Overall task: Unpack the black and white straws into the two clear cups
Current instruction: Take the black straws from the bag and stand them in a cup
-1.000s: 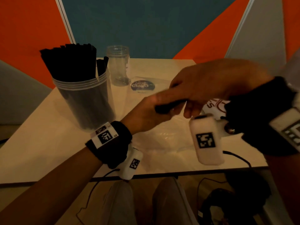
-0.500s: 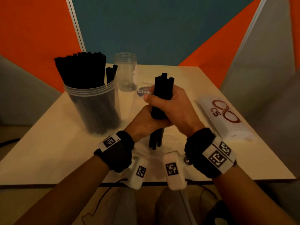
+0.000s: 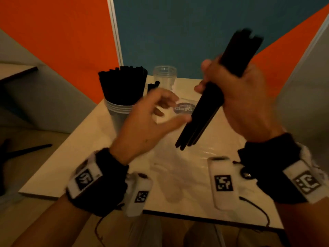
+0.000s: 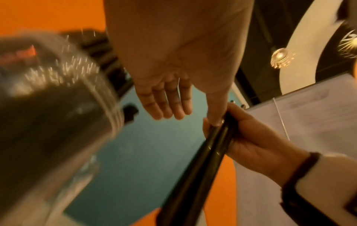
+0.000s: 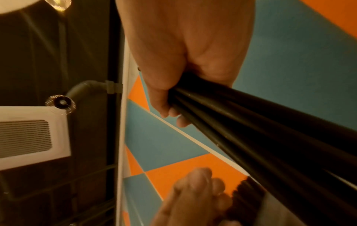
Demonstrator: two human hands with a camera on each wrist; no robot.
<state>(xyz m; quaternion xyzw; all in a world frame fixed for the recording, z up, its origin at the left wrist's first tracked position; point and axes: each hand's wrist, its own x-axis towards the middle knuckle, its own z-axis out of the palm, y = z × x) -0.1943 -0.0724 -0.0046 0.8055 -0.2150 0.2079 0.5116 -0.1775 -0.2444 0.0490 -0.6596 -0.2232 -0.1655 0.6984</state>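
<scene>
Orange and blue panels stand behind the table (image 3: 92, 139). Right hand (image 3: 249, 104) grips a tilted bundle of black straws (image 3: 204, 111) above it; left hand (image 3: 142, 125), fingers spread, seems to touch them with its thumb.

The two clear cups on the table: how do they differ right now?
The near cup is packed with black straws standing up past its rim; the far cup holds none that I can see. The near cup looks wider and taller; the far cup is narrower and stands further back, by the wall. Both are clear, upright and on the table, with neither hand touching them.
</scene>
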